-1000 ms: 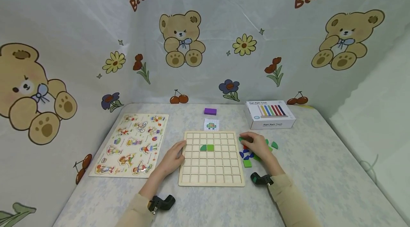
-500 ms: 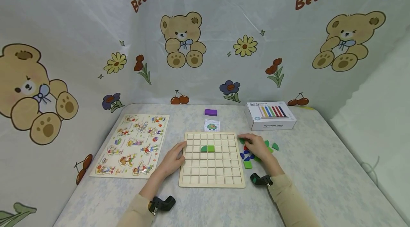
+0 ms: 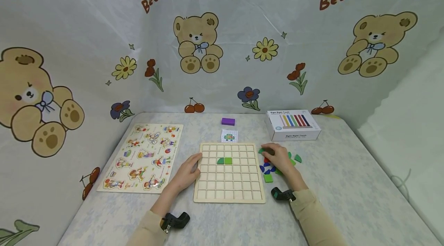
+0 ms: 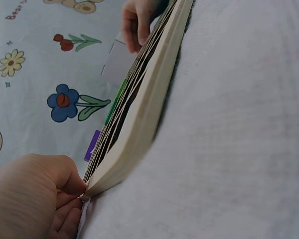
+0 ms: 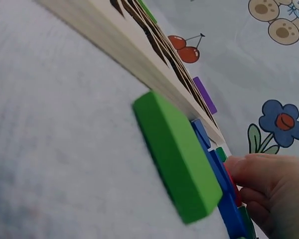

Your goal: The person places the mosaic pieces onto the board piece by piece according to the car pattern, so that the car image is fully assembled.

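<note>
right fingers [image 3: 268, 149] curl over the green piece [image 3: 262, 150] – it seems best pinched by its edges; left fingers [image 3: 195, 158] press the board [image 3: 229, 196] still.

The left hand [image 4: 32, 196] presses its fingers against the near edge of the wooden grid board [image 4: 144, 107], seen edge-on across the white bench [image 4: 239, 129]. At the board's far end the right hand [image 4: 139, 20] shows. A purple block [image 4: 92, 145] lies beyond.
</note>
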The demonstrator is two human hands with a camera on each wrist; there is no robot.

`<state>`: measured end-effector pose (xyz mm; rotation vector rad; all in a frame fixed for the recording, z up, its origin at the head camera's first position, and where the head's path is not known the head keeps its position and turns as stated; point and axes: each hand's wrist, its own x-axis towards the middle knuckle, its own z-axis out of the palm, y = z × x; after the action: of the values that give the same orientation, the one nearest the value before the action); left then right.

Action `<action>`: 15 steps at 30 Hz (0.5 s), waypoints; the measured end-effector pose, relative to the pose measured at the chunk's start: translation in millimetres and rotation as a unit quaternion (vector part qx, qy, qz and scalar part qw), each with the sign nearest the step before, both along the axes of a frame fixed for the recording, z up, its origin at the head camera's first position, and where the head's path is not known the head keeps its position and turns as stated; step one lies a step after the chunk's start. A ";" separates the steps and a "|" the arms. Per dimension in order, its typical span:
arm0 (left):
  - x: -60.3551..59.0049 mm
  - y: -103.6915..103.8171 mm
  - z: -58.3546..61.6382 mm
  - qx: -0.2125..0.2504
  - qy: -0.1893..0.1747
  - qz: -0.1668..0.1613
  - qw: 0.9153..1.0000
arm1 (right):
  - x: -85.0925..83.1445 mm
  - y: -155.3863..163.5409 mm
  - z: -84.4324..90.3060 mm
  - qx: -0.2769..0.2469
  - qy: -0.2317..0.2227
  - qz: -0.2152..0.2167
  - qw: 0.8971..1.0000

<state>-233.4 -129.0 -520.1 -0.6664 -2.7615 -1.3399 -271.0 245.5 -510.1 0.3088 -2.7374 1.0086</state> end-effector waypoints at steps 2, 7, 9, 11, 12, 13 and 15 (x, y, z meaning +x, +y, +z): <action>0.0 -0.1 -0.2 -0.002 -0.004 0.002 1.000 | 0.3 0.5 -0.9 0.006 0.007 -0.002 1.000; -0.2 0.0 -0.6 -0.004 0.000 0.002 1.000 | 1.8 1.2 -1.5 -0.002 0.015 0.005 1.000; -0.2 0.4 -0.3 -0.003 0.000 0.003 1.000 | 2.0 1.2 -1.1 -0.006 0.013 0.005 1.000; -0.3 0.7 -0.1 -0.002 -0.002 0.004 1.000 | 1.9 1.0 -0.8 -0.003 0.013 0.002 1.000; -0.3 0.8 0.1 -0.001 -0.002 0.004 1.000 | 1.4 1.2 -1.1 0.000 0.013 -0.001 1.000; -0.2 0.7 0.0 0.001 -0.002 0.004 1.000 | 1.2 1.0 -1.2 0.002 0.012 -0.004 1.000; 0.0 0.5 -0.1 0.001 -0.002 0.004 1.000 | 1.0 0.3 -1.3 0.004 0.010 -0.008 1.000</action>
<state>-233.4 -128.5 -520.2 -0.6520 -2.7625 -1.3426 -270.0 245.8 -511.4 0.2971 -2.7224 0.9872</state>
